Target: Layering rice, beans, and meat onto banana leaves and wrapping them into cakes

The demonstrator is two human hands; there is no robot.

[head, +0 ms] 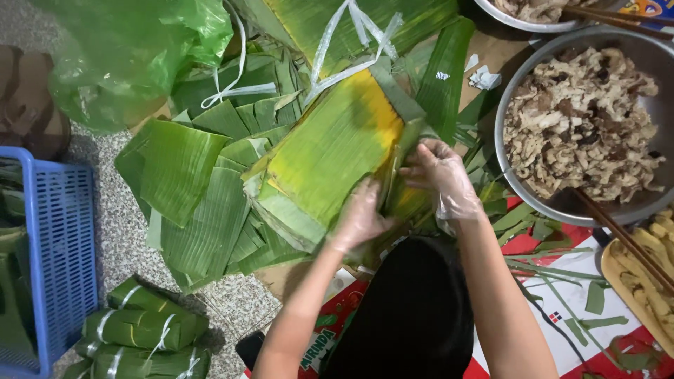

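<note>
Speckled floor (126,238) (partly covered, perhaps by cardboard) bears banana leaves (203,210), tied bundles (144,326), a blue basket (60,245).

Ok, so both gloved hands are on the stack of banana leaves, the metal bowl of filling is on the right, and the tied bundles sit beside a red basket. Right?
One slip: the basket is blue, not red, as the head view shows. Otherwise correct: both gloved hands, left hand and right hand, are on the banana leaves, the metal bowl sits right, and the tied bundles lie beside the basket.
</note>
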